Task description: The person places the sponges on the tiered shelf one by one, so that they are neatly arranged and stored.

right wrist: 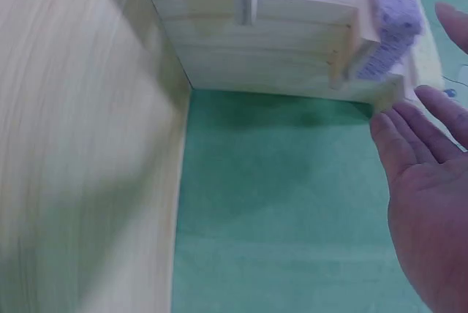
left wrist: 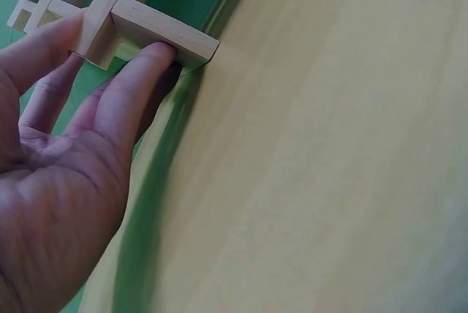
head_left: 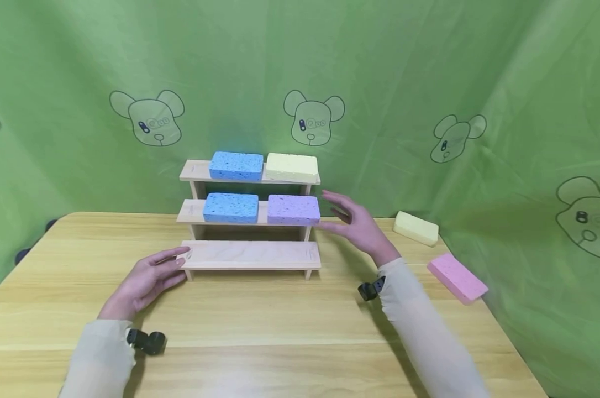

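Note:
A three-tier wooden display rack [head_left: 250,255] stands on the table. My left hand [head_left: 153,276] grips the left end of its lowest board. In the left wrist view, one finger lies at the board's edge and another finger [left wrist: 139,83] touches the leg below it. My right hand [head_left: 357,226], fingers spread and holding nothing, is just right of a purple sponge [head_left: 293,209] on the middle tier; the right wrist view shows the fingertips apart from the sponge [right wrist: 393,17]. A blue sponge [head_left: 230,208] sits left of the purple one. On the top tier are another blue sponge [head_left: 236,166] and a yellow sponge [head_left: 292,168].
At the table's right edge lie a second yellow sponge [head_left: 416,228] and a pink sponge [head_left: 457,278]. Behind and to the right hangs a green curtain [head_left: 389,66] with bear-head prints. The wooden table [head_left: 260,342] extends in front of the rack.

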### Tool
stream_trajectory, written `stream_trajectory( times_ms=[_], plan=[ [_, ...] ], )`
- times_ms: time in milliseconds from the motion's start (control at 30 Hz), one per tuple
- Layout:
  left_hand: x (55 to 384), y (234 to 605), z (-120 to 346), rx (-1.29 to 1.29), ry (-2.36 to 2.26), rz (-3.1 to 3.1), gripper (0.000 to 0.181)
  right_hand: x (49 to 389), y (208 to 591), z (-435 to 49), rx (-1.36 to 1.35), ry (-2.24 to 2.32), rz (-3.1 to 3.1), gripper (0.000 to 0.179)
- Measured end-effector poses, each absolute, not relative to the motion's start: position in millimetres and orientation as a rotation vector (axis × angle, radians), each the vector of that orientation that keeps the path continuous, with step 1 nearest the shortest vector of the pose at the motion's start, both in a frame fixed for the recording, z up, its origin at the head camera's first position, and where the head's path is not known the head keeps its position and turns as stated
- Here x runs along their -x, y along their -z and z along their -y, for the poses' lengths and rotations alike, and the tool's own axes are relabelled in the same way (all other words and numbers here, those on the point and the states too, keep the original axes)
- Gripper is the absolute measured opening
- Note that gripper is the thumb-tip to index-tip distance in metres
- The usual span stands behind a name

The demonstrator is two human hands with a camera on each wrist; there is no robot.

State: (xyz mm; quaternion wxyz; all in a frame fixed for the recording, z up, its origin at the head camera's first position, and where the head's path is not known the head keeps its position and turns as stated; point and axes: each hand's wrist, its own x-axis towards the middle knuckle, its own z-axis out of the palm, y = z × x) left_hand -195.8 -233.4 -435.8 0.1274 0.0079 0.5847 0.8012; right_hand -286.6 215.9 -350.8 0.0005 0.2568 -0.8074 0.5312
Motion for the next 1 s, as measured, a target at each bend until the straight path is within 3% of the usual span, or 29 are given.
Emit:
stream_trajectory(
  times_ms=[500, 1000],
  plan=[
    [197, 438, 232, 0.020, -2.382, -1.652, 0.039, 256, 346, -260, -0.800, -1.529, 2.533, 0.059],
    [195, 435, 231, 0.047, -2.342, -1.718, 0.054, 233, 348, -296, -0.740, -1.364, 2.573, 0.053]
  ],
)
